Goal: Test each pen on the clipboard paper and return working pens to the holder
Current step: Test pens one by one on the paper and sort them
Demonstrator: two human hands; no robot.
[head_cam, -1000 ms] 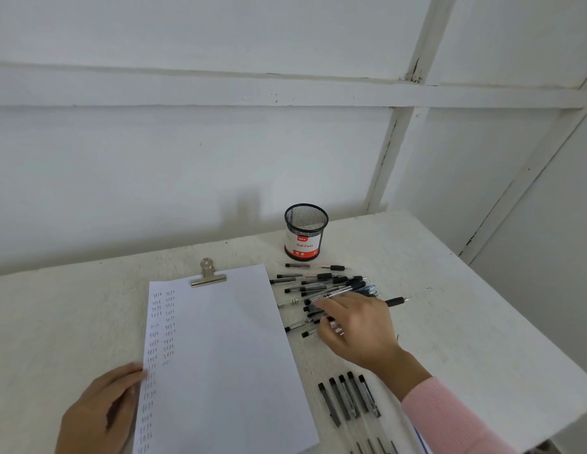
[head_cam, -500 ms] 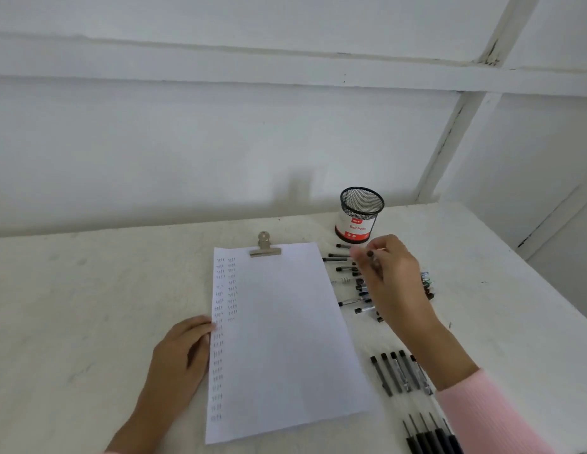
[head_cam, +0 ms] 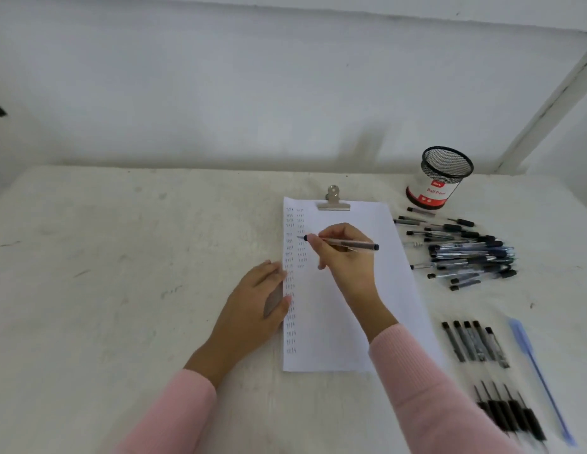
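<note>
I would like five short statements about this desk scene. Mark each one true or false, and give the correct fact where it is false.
1. The right hand grips a pen whose tip is at the marks on the paper. True.
2. Many pens stand in the mesh holder. False: no pen sticks out of it.
3. The left hand rests with straight fingers at the paper's left edge. True.
4. The pile of pens lies to the left of the paper. False: it lies to the right, nearer the person than the holder.
5. The metal clip sits at the paper's near edge. False: it is at the far edge.
</note>
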